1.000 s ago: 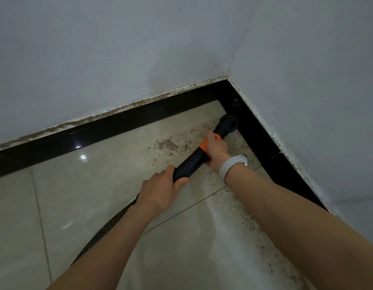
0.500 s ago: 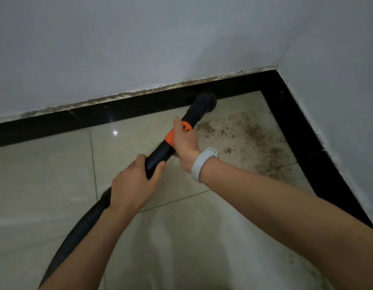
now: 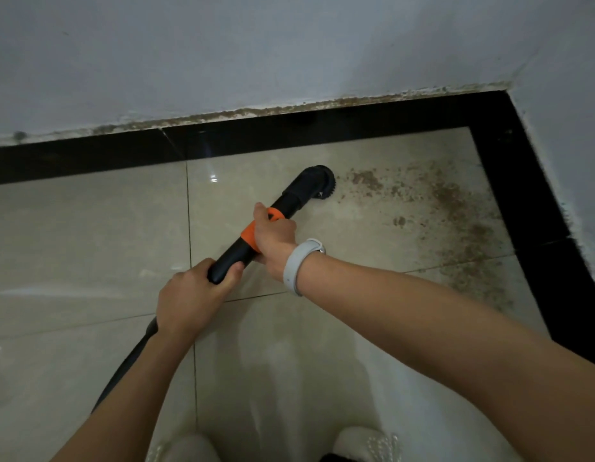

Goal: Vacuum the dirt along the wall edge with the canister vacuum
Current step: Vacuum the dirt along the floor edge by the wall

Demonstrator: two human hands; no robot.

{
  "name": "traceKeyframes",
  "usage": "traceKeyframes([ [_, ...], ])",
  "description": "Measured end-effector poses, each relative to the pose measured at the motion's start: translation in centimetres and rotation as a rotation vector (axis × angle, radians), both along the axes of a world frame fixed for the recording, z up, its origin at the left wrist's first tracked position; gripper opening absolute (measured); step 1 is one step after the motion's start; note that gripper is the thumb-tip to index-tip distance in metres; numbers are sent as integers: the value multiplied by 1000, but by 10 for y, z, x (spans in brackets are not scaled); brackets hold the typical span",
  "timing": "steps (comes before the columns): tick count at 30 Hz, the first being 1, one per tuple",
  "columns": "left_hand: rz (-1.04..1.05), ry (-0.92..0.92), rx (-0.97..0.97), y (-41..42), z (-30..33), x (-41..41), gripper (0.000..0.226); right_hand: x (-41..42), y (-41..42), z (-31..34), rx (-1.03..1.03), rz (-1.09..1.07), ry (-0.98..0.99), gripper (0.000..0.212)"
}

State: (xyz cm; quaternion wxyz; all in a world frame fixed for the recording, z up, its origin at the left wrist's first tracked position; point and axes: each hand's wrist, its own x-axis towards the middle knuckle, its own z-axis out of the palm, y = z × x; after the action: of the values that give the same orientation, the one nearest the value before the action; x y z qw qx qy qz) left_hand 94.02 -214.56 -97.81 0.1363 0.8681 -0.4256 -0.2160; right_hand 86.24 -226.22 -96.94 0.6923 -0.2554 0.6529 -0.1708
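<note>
A black vacuum wand with an orange collar slants up to the right across the beige floor tiles. Its round brush nozzle sits on the tile, just left of a patch of brown dirt spread toward the corner. My right hand grips the wand at the orange collar. My left hand grips the wand's lower black end, where the hose leaves toward the bottom left. The canister is out of sight.
A black skirting runs along the back wall and another skirting along the right wall; they meet at the upper right corner. Grime lines the top of the back skirting. Two light shoes show at the bottom edge.
The nozzle has pulled back from the back skirting onto the open tile, left of the dirt patch. Both hands keep their grips on the wand. The view has shifted left and down.
</note>
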Motion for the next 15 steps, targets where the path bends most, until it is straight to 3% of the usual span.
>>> traceKeyframes([
  [15,-69,30,15,-51,-15,-39,44,-42,-42,-7,-97,-80,110,52],
])
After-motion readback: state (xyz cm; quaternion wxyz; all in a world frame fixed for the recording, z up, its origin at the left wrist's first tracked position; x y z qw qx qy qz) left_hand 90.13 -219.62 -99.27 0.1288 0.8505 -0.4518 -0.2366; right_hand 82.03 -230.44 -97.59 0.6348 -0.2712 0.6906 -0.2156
